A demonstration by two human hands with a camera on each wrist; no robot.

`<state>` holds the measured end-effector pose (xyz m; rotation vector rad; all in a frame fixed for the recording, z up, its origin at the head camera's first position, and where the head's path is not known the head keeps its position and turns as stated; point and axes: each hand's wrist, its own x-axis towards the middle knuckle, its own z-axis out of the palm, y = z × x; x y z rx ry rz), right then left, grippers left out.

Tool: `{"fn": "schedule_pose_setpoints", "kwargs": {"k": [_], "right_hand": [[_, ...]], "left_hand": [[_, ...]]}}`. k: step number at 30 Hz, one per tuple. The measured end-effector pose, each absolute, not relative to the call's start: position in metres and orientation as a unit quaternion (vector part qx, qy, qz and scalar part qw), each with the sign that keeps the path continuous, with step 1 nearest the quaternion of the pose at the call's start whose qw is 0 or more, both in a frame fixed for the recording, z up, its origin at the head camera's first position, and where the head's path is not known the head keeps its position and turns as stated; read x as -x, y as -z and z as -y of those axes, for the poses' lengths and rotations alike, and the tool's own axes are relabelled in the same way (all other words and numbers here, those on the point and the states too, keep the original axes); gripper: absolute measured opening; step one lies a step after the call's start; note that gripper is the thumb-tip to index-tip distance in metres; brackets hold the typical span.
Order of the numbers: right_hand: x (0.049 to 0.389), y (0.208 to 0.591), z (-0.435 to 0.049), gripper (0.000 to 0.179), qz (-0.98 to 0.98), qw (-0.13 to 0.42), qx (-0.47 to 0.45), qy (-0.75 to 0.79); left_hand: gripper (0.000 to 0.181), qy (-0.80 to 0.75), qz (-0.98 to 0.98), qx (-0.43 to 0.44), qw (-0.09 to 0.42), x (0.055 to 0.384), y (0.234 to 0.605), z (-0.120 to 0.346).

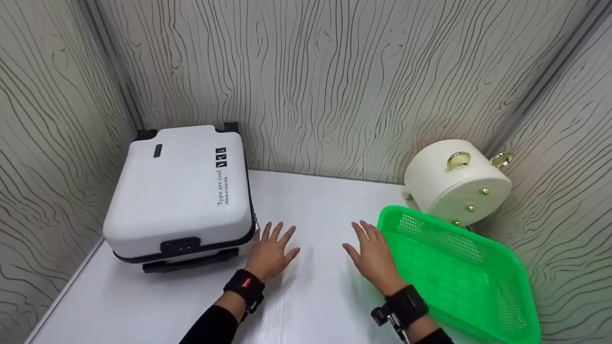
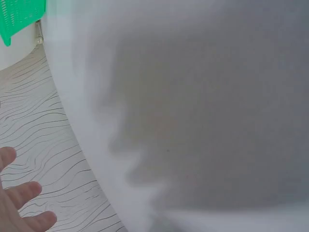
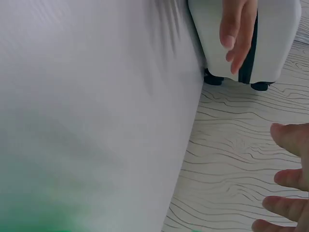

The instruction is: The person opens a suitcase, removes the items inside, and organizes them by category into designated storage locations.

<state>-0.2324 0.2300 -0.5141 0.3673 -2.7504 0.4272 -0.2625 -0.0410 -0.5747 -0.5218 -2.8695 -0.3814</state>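
Note:
In the head view my left hand (image 1: pixel 268 253) hovers over the white table with its fingers spread, close to the right side of a white suitcase (image 1: pixel 179 186). Whether its fingertips touch the case I cannot tell. My right hand (image 1: pixel 375 255) has its fingers extended beside the left rim of a green plastic basket (image 1: pixel 449 272). Neither hand holds anything. The suitcase lies flat, with black wheels at the back and a dark handle in front. Spread fingers of the left hand (image 2: pixel 21 198) show in the left wrist view, and of the right hand (image 3: pixel 289 179) in the right wrist view.
Behind the basket, a cream round pot-like container (image 1: pixel 449 177) with gold handles and knobs lies tipped on its side in the back right corner. Wood-grain patterned walls (image 1: pixel 325 86) enclose the white table (image 1: pixel 315 200) at the back and both sides.

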Motion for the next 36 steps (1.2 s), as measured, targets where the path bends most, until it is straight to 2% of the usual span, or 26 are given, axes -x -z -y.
{"fn": "schedule_pose_setpoints", "kwargs": {"k": [9, 17, 26, 32, 36], "right_hand": [[0.225, 0.515, -0.271, 0.065, 0.978, 0.082, -0.045, -0.185], [0.227, 0.521, -0.275, 0.067, 0.975, -0.013, 0.005, -0.220], [0.223, 0.524, -0.252, 0.057, 0.974, 0.010, -0.004, -0.226], [0.216, 0.529, -0.223, 0.052, 0.971, 0.029, -0.033, -0.235], [0.212, 0.529, -0.204, 0.055, 0.973, 0.018, -0.049, -0.224]], "left_hand": [[0.062, 0.112, 0.972, 0.187, 0.084, 0.255, 0.564, 0.042], [0.064, 0.119, 0.969, 0.209, 0.064, 0.247, 0.563, 0.040], [0.064, 0.121, 0.964, 0.232, 0.041, 0.250, 0.557, 0.038], [0.062, 0.114, 0.952, 0.279, 0.059, 0.255, 0.547, 0.035], [0.061, 0.091, 0.946, 0.302, 0.072, 0.259, 0.540, 0.033]]}}
